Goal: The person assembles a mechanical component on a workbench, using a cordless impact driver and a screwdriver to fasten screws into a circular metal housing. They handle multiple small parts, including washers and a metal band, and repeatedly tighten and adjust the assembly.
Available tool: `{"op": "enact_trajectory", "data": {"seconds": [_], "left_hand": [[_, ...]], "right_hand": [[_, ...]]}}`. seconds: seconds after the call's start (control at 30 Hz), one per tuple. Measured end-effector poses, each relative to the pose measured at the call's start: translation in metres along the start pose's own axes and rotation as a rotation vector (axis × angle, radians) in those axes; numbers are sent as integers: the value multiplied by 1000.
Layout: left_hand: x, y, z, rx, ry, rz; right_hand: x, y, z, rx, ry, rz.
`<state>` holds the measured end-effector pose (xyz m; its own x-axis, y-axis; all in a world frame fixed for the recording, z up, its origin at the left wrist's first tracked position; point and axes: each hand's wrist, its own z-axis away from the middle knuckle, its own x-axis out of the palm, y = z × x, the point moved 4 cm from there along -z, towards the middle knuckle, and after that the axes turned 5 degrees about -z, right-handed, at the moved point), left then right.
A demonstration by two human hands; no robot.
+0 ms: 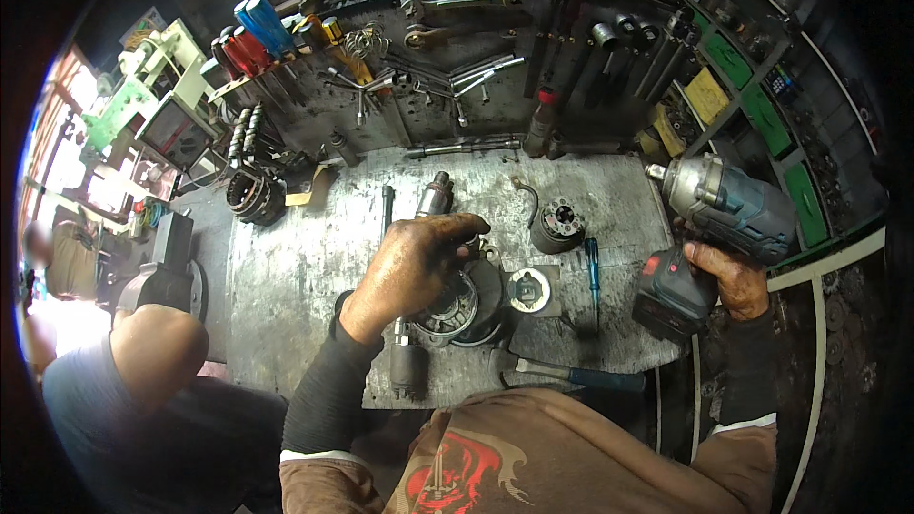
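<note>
The bench point(286, 286), grey and scratched, shows its widest open surface toward nine o'clock. At its three o'clock edge, the right hand point(735, 281) holds the metal-nosed power wrench point(733, 205). Near the centre is the round metal housing point(449, 319); the left hand point(416, 262) is over it, fingers partly bent, and I cannot tell whether they grip. The slim screwdriver point(593, 266) lies toward three o'clock from the housing.

Bare metal benchtop point(286, 295) is leaving a hand passage on the left; a round metal housing point(447, 320) is blocking the middle, while a hammer point(547, 370), blue screwdriver point(592, 271) and cordless impact wrench point(738, 207) are obstructing the right.
</note>
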<state>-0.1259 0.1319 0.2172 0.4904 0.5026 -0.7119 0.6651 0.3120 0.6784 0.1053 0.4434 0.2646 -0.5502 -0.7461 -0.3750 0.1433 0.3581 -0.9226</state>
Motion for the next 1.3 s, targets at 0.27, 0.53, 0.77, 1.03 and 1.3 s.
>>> {"op": "enact_trajectory", "data": {"seconds": [0.27, 0.53, 0.77, 1.03, 1.3], "left_hand": [[1, -8, 2, 121, -24, 135], [9, -3, 0, 353, -22, -27], [10, -13, 4, 202, 41, 242], [16, -29, 4, 127, 57, 285], [28, -41, 2, 153, 35, 360]], "right_hand": [[18, -43, 42, 41, -92, 141], [47, -44, 46, 201, -302, 71], [89, -65, 6, -132, -571, 495], [141, -92, -41, 3, -664, 579], [163, -99, -70, -123, -931, 668]]}}
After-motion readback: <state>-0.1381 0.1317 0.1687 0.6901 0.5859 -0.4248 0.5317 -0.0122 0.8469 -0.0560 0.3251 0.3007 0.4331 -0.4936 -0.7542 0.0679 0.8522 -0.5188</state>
